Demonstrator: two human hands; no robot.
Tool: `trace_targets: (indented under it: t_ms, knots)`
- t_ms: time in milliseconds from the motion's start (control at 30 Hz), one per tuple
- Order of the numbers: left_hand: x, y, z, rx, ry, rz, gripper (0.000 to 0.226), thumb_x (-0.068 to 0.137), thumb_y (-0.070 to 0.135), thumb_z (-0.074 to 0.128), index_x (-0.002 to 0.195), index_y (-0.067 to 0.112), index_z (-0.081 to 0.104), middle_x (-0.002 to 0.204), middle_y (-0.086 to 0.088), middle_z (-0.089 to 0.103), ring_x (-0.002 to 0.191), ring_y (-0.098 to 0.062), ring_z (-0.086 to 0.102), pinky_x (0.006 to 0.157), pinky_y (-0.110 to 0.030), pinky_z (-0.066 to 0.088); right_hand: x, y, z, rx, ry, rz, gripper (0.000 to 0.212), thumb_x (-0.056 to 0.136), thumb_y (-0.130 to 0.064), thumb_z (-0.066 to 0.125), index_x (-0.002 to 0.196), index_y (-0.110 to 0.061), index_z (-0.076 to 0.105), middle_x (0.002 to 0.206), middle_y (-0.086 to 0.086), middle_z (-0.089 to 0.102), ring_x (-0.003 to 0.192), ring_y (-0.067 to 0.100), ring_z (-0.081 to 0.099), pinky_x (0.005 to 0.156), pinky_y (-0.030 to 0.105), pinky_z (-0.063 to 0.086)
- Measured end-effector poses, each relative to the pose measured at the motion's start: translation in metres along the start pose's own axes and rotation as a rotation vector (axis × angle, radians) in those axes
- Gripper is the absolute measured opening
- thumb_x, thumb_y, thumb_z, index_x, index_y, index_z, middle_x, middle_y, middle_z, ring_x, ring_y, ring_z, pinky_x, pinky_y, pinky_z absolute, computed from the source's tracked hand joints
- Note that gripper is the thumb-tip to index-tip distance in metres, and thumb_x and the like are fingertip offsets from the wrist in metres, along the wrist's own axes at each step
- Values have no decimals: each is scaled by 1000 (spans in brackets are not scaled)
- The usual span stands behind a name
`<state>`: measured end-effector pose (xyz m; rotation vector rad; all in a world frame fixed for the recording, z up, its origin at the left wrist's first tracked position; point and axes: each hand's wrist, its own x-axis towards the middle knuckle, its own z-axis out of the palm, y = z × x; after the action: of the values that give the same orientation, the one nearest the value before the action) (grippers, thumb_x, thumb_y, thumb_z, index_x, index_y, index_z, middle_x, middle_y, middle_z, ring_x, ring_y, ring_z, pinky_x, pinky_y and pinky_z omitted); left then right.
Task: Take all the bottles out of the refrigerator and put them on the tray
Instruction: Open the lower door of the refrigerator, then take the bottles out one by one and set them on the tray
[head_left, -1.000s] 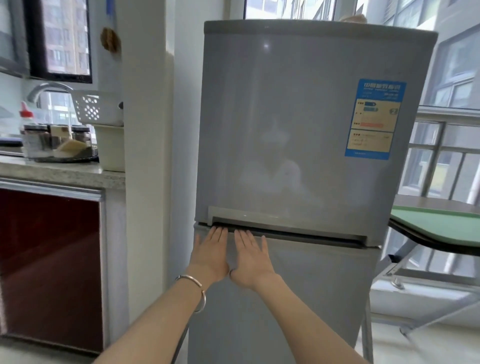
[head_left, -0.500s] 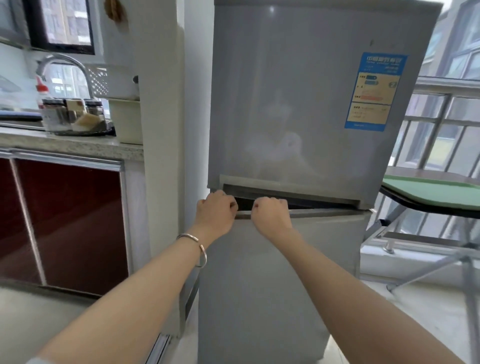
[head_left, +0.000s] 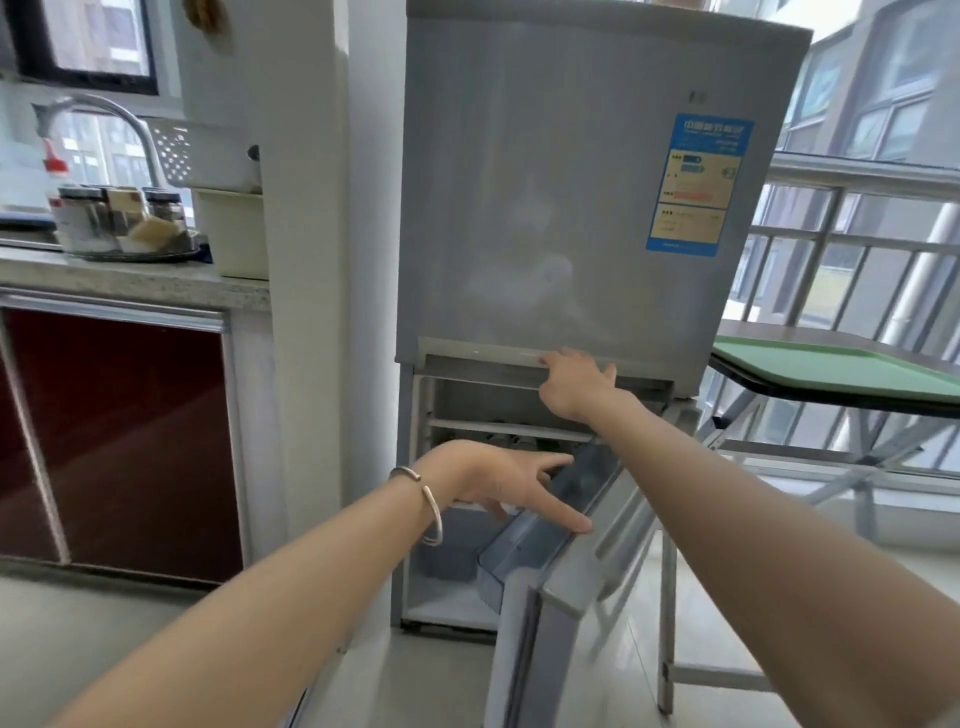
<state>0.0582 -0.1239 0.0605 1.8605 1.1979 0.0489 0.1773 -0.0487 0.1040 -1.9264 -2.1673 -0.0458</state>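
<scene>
Bright balcony windows are lighting this kitchen corner, a speckled stone kitchen counter (head_left: 130, 280) carrying glass spice jars (head_left: 119, 218) at left. The tall silver two-door refrigerator (head_left: 545, 208) is standing centre, its lower door (head_left: 566, 597) hanging open. The left hand (head_left: 498, 478), fingers spread, is resting on the clear bluish door bin (head_left: 524, 551), likely steadying the door. The right hand (head_left: 574, 384) is curling its fingers on the upper door's handle lip (head_left: 483, 353), probably bracing. Small dark shapes (head_left: 519, 441) on the inner shelf (head_left: 509, 428) are too blurred to call. The flat green plastic tray (head_left: 831, 371) is waiting on the dark folding counter (head_left: 841, 402), just beside the refrigerator.
</scene>
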Motion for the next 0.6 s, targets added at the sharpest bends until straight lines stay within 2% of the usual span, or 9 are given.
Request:
trace_targets:
  t_ms: [100, 200, 267, 300, 333, 400, 433, 500, 600]
  knots:
    - [29, 32, 29, 260, -11, 104, 120, 65, 69, 71, 146, 50, -16, 160, 12, -18, 150, -19, -5, 121, -47, 9, -9, 26, -16, -11, -73, 25, 58, 96, -15, 34, 153, -22, 23, 161, 4, 15, 150, 29, 8, 116, 63, 4]
    - [63, 66, 65, 424, 55, 342, 120, 60, 78, 66, 143, 55, -17, 156, 14, -29, 148, -18, -21, 119, -53, 1, -13, 67, -23, -73, -189, 133, 62, 96, -32, 29, 154, -30, 9, 164, 5, 3, 150, 32, 0, 117, 62, 4]
    - [80, 90, 93, 556, 153, 535, 103, 64, 82, 57, 146, 53, 2, 161, 13, -13, 150, -20, -12, 118, -54, 3, -11, 104, -21, -118, -272, 261, 71, 89, -47, 26, 153, -35, -2, 164, 7, -5, 150, 35, 0, 119, 58, 8]
    - [85, 102, 107, 616, 192, 613, 89, 70, 80, 51, 146, 47, 20, 162, 8, 6, 149, -24, 2, 117, -56, 9, -14, 120, -22, -142, -300, 308, 75, 86, -52, 25, 153, -35, -4, 164, 8, -5, 150, 36, 4, 119, 56, 10]
    - [88, 113, 122, 668, 224, 671, 76, 76, 78, 45, 141, 39, 37, 156, 2, 27, 144, -28, 19, 114, -58, 19, -19, 132, -23, -172, -323, 336, 77, 86, -55, 24, 154, -33, -3, 164, 8, -1, 150, 36, 9, 120, 54, 12]
    - [99, 134, 152, 735, 321, 764, 75, 80, 79, 22, 123, 28, 55, 133, -6, 53, 125, -32, 39, 102, -57, 33, -38, 151, -27, -177, -356, 369, 72, 93, -51, 27, 155, -29, -2, 164, 7, 5, 149, 36, 14, 120, 51, 16]
    - [108, 141, 163, 757, 377, 779, 78, 79, 79, 12, 115, 26, 57, 123, -9, 57, 118, -33, 44, 96, -56, 37, -43, 159, -25, -170, -374, 398, 69, 96, -46, 29, 155, -30, -3, 164, 7, 7, 149, 36, 16, 119, 50, 19]
    - [132, 153, 177, 800, 434, 767, 63, 82, 69, 14, 105, 25, 54, 112, -8, 57, 109, -31, 47, 92, -56, 39, -51, 181, -22, -154, -423, 453, 71, 92, -46, 33, 154, -36, -1, 163, 9, 15, 144, 37, 28, 107, 48, 32]
    - [149, 170, 189, 896, 429, 708, 65, 76, 60, 11, 109, 23, 51, 113, -12, 53, 111, -35, 44, 93, -56, 34, -43, 220, -8, -54, -424, 515, 82, 74, -59, 37, 150, -46, 9, 158, 9, 27, 131, 31, 48, 88, 42, 39]
